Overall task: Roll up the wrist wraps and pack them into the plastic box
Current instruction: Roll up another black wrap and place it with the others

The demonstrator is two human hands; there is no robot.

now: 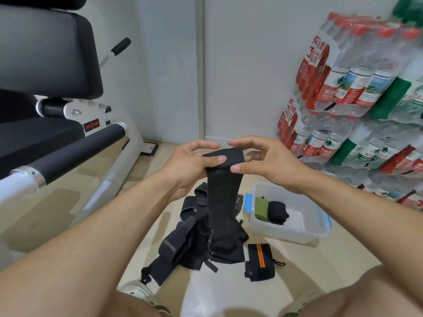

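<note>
A long black wrist wrap (223, 202) hangs from both my hands, its lower end trailing onto a pile of black wraps (190, 243) on the floor. My left hand (194, 159) pinches its top left corner with the thumb on the near side. My right hand (258, 159) pinches the top right corner the same way. To the right on the floor stands the clear plastic box (297, 234) with blue clips, holding a rolled green wrap (261, 208) and a rolled black wrap (278, 212). A folded black wrap with orange stripes (259, 261) lies in front of the box.
A white exercise machine (109, 170) with black padded rollers fills the left side. Shrink-wrapped packs of water bottles (357, 92) are stacked against the right wall. My knees and a shoe (139, 291) are at the bottom edge.
</note>
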